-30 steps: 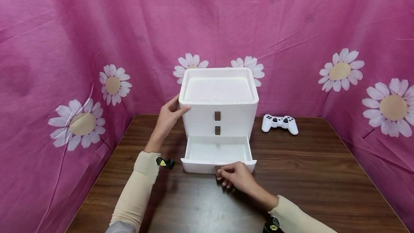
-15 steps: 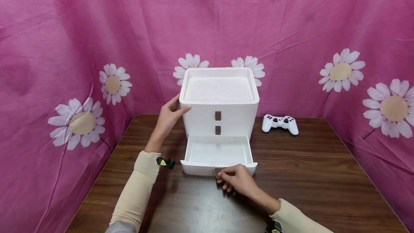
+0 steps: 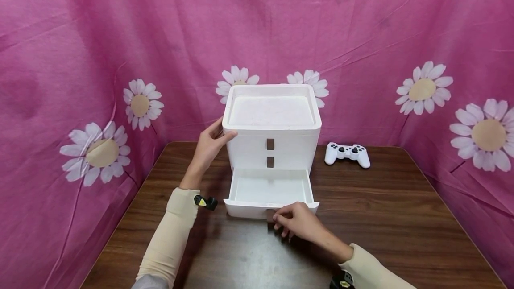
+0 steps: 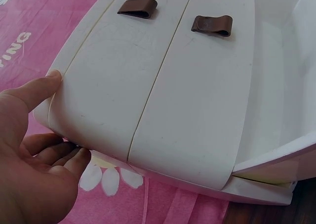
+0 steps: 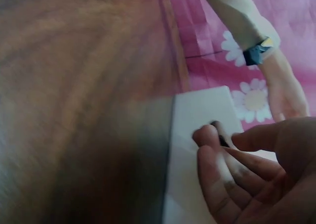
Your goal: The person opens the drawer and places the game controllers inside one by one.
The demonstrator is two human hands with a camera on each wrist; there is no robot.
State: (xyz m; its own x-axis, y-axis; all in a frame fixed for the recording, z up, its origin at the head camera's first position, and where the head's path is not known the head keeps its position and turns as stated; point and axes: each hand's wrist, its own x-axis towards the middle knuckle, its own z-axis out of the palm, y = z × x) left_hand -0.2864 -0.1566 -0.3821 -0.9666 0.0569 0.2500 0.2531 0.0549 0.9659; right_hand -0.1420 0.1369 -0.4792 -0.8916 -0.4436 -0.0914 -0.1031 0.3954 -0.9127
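Note:
A white drawer unit (image 3: 271,148) stands on the table, its lowest drawer (image 3: 271,186) pulled out and bare inside. My left hand (image 3: 209,146) holds the unit's upper left corner, the thumb on the front and the other fingers around the side, as the left wrist view shows. At the lower drawer's front, my right hand (image 3: 301,223) is beside the brown pull tab (image 3: 271,216), fingertips right at its edge. In the right wrist view, thumb and fingers (image 5: 261,137) stand apart, with the dark tab showing between them.
A white game controller (image 3: 347,154) lies right of the unit on the brown wooden table (image 3: 385,217). Two upper drawers are closed, each with a brown tab (image 3: 270,144). A pink curtain (image 3: 273,21) with daisies surrounds the table at the back and sides.
The lower drawer came slightly further out, then stayed put. My right hand has slid a little to the right, loosening from the tab and baring more of it. The left hand stays in place.

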